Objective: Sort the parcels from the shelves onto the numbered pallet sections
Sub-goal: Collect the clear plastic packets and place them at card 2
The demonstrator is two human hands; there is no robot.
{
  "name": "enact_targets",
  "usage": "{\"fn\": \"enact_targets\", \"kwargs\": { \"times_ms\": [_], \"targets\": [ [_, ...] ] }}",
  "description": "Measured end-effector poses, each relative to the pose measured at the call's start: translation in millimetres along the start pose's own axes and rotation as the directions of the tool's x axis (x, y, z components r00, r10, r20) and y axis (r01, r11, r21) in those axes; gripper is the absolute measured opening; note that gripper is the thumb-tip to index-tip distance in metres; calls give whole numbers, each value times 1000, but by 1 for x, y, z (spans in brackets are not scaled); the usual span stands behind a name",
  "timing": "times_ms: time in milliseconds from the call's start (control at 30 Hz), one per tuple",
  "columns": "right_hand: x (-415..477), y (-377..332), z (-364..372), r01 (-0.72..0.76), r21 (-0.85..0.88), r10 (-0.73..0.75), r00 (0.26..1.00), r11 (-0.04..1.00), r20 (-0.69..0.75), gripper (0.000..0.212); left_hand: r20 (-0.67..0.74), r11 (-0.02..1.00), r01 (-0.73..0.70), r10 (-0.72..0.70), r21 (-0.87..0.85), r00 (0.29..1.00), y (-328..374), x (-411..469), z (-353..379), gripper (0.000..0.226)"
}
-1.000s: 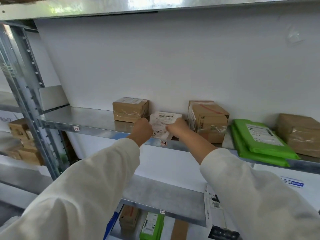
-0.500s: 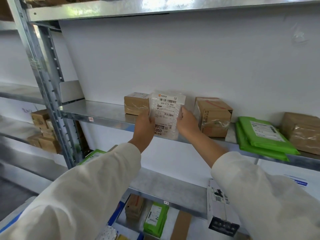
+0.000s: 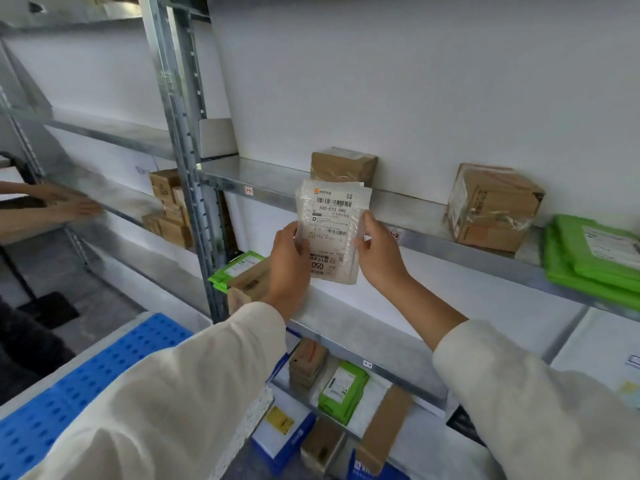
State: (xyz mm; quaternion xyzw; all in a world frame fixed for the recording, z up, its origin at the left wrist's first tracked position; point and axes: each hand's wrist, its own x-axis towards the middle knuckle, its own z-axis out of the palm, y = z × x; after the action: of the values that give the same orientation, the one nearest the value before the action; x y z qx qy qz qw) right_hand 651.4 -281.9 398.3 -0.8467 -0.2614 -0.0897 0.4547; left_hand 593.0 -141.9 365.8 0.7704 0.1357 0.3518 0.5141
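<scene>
Now both hands (left hand (image 3: 290, 268), right hand (image 3: 378, 251)) hold parcel (image 3: 330, 226).

White wall (image 3: 415, 81) behind galv. metal shelving (image 3: 183, 133) w/ perforated uprights, grey floor (image 3: 114, 296) bottom left, even light.

Pkg (image 3: 333, 221) in L hand (image 3: 289, 268), R hand (image 3: 379, 254)

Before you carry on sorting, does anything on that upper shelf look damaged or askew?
Nothing is spilled. The cardboard box on the upper shelf, right of the flat parcel that the left hand and right hand hold, sits turned askew, and its clear wrap looks loose and crinkled at the lower corner.
</scene>
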Motion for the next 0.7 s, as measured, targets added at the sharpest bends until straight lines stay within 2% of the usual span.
{"fn": "enact_targets", "kwargs": {
  "times_ms": [133,333,533,600,700],
  "targets": [
    [-16,-14,25,-39,54,35,997,998,71,55,-28,999,39,-38,26,999,-13,-14,-32,26],
    [-56,-47,85,-56,51,47,986,997,158,54,-105,996,78,-72,54,992,-42,-50,-100,14],
    [-108,-99,150,-66,89,37,956,994,291,59,-182,984,167,-155,55,971,-67,-97,-193,19],
    [-125,-120,171,-75,95,38,939,993,341,57,-196,978,184,-163,94,967,-75,-113,-226,17],
    [-151,-151,205,-13,24,3,927,1000,375,48,-222,964,227,-192,142,956,-89,-138,-276,13]
  ]
}}
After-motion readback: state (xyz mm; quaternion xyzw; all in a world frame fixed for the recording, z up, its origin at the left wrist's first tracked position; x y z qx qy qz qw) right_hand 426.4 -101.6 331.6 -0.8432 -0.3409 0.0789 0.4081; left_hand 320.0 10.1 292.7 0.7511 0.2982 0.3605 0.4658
